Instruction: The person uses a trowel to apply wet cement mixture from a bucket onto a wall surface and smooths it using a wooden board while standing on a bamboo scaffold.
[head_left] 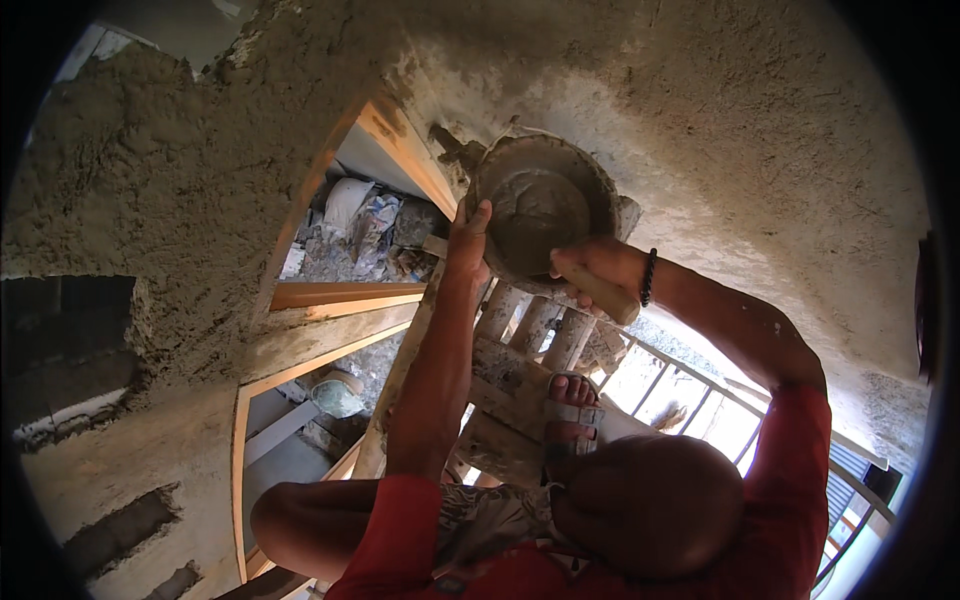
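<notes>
A round bucket [540,180] of wet grey mortar is held up against the plastered wall at the upper middle. The fingers of my left hand [467,240] are wrapped round its left rim, thumb on top. My right hand [605,268] is closed on a thick wooden tool handle [610,298] at the bucket's lower right; the tool's working end is hidden.
My sandalled foot [570,410] rests on a rough wooden platform [500,365] with gaps. Wood-framed openings [400,145] on the left show sacks [350,205] and a pail [338,398] beyond. A railing [680,385] runs at lower right. Rough plastered wall [170,170] surrounds the openings.
</notes>
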